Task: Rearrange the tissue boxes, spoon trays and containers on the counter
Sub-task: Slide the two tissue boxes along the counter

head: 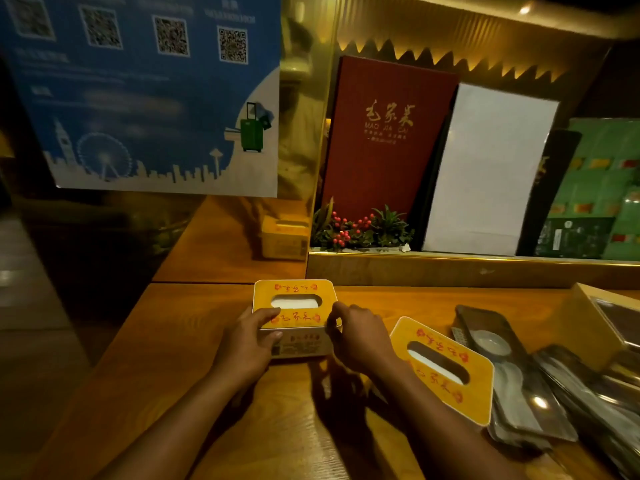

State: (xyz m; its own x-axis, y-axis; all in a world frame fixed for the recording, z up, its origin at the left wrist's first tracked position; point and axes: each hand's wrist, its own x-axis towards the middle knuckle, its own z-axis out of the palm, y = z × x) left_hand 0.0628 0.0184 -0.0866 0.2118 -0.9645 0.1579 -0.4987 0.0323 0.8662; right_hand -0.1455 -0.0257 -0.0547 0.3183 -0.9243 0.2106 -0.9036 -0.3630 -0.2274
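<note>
A yellow tissue box (294,299) with red characters sits on the wooden counter (166,341) in front of me. My left hand (247,337) grips its left near corner and my right hand (356,336) holds its right near corner. A second yellow tissue box (446,372) lies slanted just right of my right forearm. Dark spoon trays (485,327) wrapped in plastic lie to its right, one holding a white spoon (490,342). A tan box-like container (606,323) sits at the far right edge.
A raised shelf (450,268) behind the counter holds a red menu (384,140), a white board (485,168), green sheets and a small berry plant (360,230). A mirrored panel at the left back reflects the tissue box. A blue QR poster (138,91) hangs at left. The counter drops off at left.
</note>
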